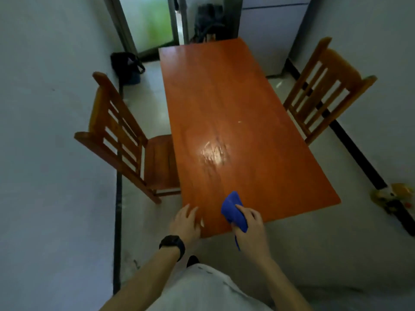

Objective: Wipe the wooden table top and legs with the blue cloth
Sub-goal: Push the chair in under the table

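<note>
Two hands at the near table (pixel 224 97) edge: right (pixel 249 223) grips the cloth (pixel 233 211), left (pixel 186 223) spread flat; I'd wipe in long overlapping strokes.

A single view was given, taken from a wide-angle camera worn on the head and aimed forward and steeply downward. The wooden table (pixel 235 113) was seen from above its near short end, running from the lower centre of the frame up to the upper centre. The near edge was caught close to the lens, just above the left hand (pixel 186 223) and right hand (pixel 249 225) at the lower centre. The walls at the left and right edges were bowed by the lens. No second view was supplied, so nothing was shared.
</note>
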### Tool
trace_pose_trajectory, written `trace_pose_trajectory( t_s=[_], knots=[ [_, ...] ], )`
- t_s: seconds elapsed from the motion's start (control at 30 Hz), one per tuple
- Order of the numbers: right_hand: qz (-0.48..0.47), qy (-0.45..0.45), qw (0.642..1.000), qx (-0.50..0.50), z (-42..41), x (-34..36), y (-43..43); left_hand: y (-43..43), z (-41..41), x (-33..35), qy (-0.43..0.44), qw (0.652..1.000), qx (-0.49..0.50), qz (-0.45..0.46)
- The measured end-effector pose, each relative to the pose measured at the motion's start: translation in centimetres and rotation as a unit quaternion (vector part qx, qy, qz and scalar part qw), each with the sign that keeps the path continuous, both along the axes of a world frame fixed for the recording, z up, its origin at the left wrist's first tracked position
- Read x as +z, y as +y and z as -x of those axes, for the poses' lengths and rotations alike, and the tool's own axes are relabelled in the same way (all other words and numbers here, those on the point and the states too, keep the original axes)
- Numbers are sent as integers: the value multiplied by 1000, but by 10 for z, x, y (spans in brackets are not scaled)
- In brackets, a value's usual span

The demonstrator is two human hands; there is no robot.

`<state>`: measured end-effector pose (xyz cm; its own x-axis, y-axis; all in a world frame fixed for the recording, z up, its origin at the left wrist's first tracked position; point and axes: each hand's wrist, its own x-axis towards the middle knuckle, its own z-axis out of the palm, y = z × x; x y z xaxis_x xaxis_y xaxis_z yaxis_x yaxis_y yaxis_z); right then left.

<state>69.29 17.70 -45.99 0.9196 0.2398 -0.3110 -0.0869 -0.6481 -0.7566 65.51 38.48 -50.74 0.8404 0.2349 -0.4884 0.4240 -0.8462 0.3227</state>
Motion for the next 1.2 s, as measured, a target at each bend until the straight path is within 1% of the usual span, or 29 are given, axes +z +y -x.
trace_pose_trajectory(
  t_s=[0.1,0.17,0.23,0.3,0.37,0.4,0.47,0.57,0.63,0.73,0.8,0.87,0.93,1.07,1.2],
  knots=[
    [26,-34,999,14,-12,-7,32,24,4,-14,60,994,-86,-1],
    [50,-64,996,34,-17,-14,45,29,7,-25,82,991,-104,9],
    [82,-70,991,78,-20,-26,53,30,10,-34,91,990,-102,20],
    [153,-42,974,162,-21,-45,56,30,13,-39,90,991,-98,29],
    [237,-14,941,240,-21,-61,55,27,17,-44,81,993,-87,26],
    [269,-8,928,257,-22,-66,55,27,18,-45,79,993,-85,19],
    [295,-6,921,255,-24,-72,55,28,18,-46,87,993,-79,24],
    [255,5,941,221,-27,-66,57,33,14,-39,98,992,-69,36],
    [257,32,942,215,-32,-51,60,40,5,-32,94,993,-59,47],
    [269,53,940,204,-38,-21,62,57,-5,-16,65,996,-23,63],
    [251,53,942,215,-41,-2,69,78,-11,-4,30,998,-6,57],
    [228,44,944,236,-46,15,87,105,-16,6,8,999,-9,38],
    [202,26,947,250,-52,30,116,137,-20,17,-14,1000,-9,20],
    [165,-34,955,243,-60,45,195,210,-29,42,-76,997,-8,10],
    [139,-57,967,206,-52,54,284,294,-41,72,-144,989,-43,-9]
  ],
)
